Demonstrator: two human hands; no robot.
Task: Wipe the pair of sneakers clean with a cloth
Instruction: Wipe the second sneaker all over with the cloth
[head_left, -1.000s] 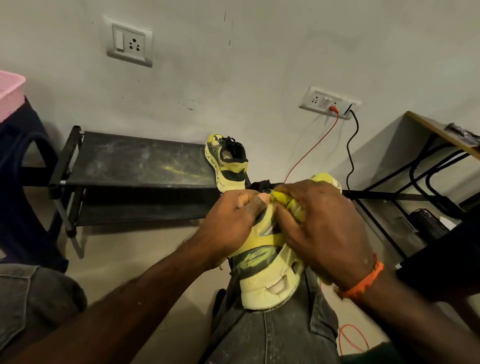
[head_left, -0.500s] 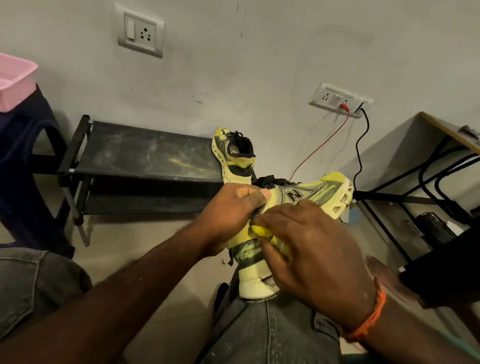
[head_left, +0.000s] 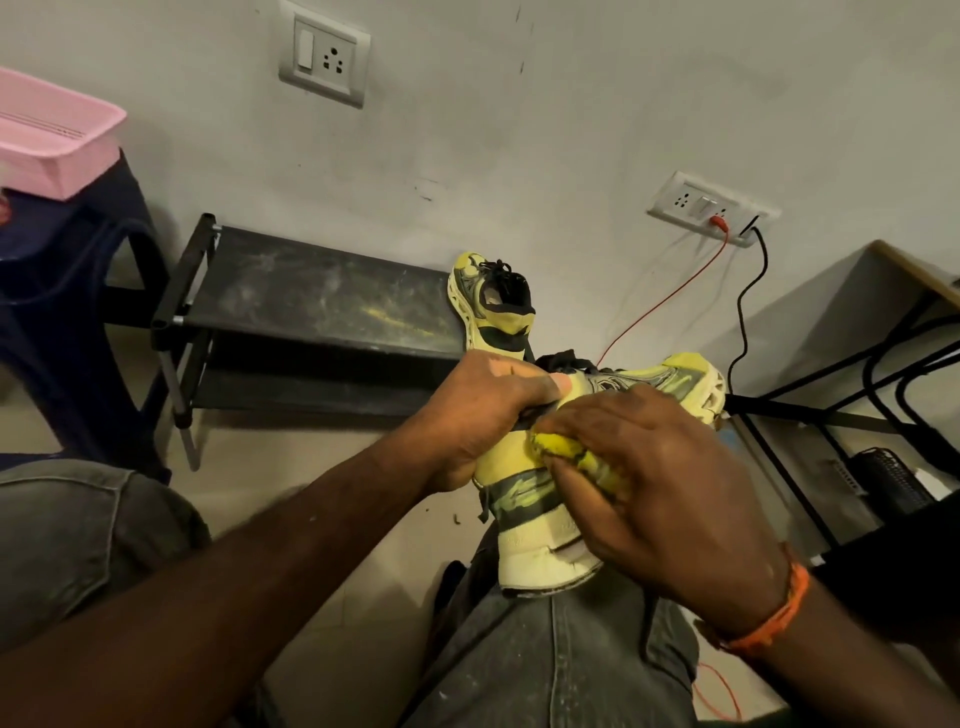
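Note:
A yellow and grey sneaker (head_left: 530, 499) rests heel-down on my right knee, toe pointing away toward the wall. My left hand (head_left: 480, 415) grips its collar from the left side. My right hand (head_left: 660, 483) presses a bunched yellow cloth (head_left: 569, 451) against the sneaker's side, near the heel. The second yellow sneaker (head_left: 491, 306) stands on the right end of the black shoe rack (head_left: 311, 312), heel toward me.
A blue stool (head_left: 62, 291) carrying a pink basket (head_left: 52, 140) stands at the left. At the right, a desk frame (head_left: 857, 374) with black cables. Red and black cords hang from the wall socket (head_left: 714, 215). A second socket (head_left: 324, 52) is higher up.
My right hand slid the cloth down from the sneaker's midsection toward the heel, uncovering the toe. The view shifted slightly leftward and up.

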